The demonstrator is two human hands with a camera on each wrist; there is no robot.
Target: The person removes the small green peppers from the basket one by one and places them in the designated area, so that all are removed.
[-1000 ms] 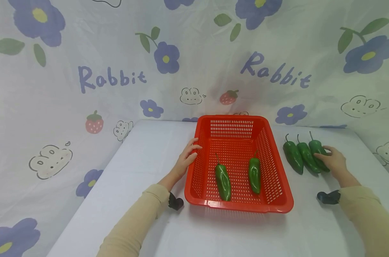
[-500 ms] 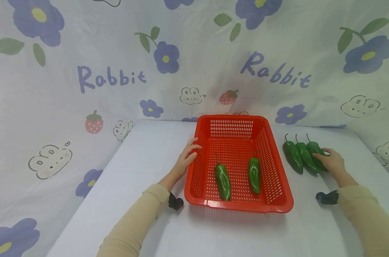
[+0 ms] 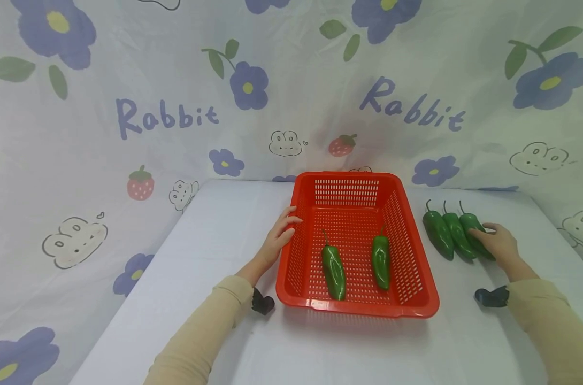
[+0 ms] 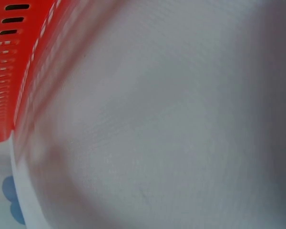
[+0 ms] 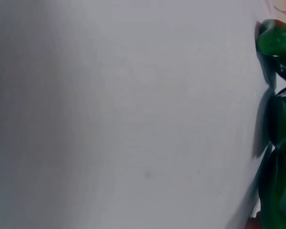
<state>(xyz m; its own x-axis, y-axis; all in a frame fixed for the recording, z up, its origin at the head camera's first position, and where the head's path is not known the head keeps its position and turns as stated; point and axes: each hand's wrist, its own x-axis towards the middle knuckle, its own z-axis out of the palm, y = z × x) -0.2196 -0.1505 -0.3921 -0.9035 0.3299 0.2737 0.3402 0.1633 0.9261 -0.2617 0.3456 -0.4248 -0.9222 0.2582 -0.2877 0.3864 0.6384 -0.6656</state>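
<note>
Green pepper (image 3: 476, 244): pinched by right hand (image 3: 501, 243), seemingly aligned with two others.
Basket (image 3: 359, 308): apparently steadied by spread left hand (image 3: 277, 238).

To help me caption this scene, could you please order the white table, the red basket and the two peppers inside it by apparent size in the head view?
1. White table
2. Red basket
3. Left pepper and right pepper: too alike to rank.

White tabletop (image 3: 214, 235), pale backdrop cloth (image 3: 171, 59), printed purple flowers (image 3: 248, 86), "Rabbit" lettering (image 3: 167, 115), strawberries (image 3: 140, 184)
</note>
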